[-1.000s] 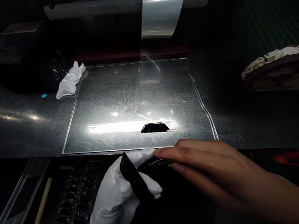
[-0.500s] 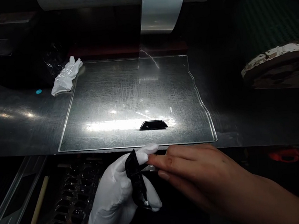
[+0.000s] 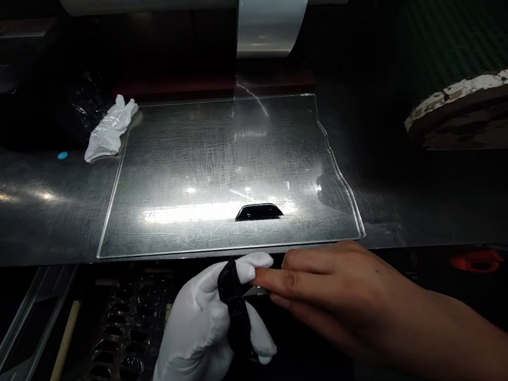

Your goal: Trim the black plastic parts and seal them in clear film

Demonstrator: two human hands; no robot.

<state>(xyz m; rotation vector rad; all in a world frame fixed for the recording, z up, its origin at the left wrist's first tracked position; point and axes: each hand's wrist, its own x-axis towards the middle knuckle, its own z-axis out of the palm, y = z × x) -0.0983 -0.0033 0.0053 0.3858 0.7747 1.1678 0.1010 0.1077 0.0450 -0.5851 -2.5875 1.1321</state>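
My left hand point(image 3: 192, 338), in a white glove, is closed around a small black plastic piece point(image 3: 234, 303), held on end just in front of the table edge. My bare right hand point(image 3: 330, 292) comes in from the right, fingers pressed together. Its fingertips meet the gloved index finger beside the piece. A thin pale sliver point(image 3: 252, 291) shows by those fingertips; whether they grip it is hidden. Another black piece point(image 3: 259, 211), glossy and trapezoid-shaped, lies on the clear scratched sheet point(image 3: 177, 156) on the table.
A roll of clear film point(image 3: 277, 13) hangs on a bar at the back. A crumpled white glove point(image 3: 109, 130) lies by the sheet's left corner. Below left sits a tray point(image 3: 112, 353) of black pieces. A large green drum-like object point(image 3: 462, 44) stands right, an orange-red object point(image 3: 477, 261) below it.
The black piece in my left hand has turned a little and shifted slightly right. My right fingertips stay against the gloved finger. The whole view has shifted slightly.
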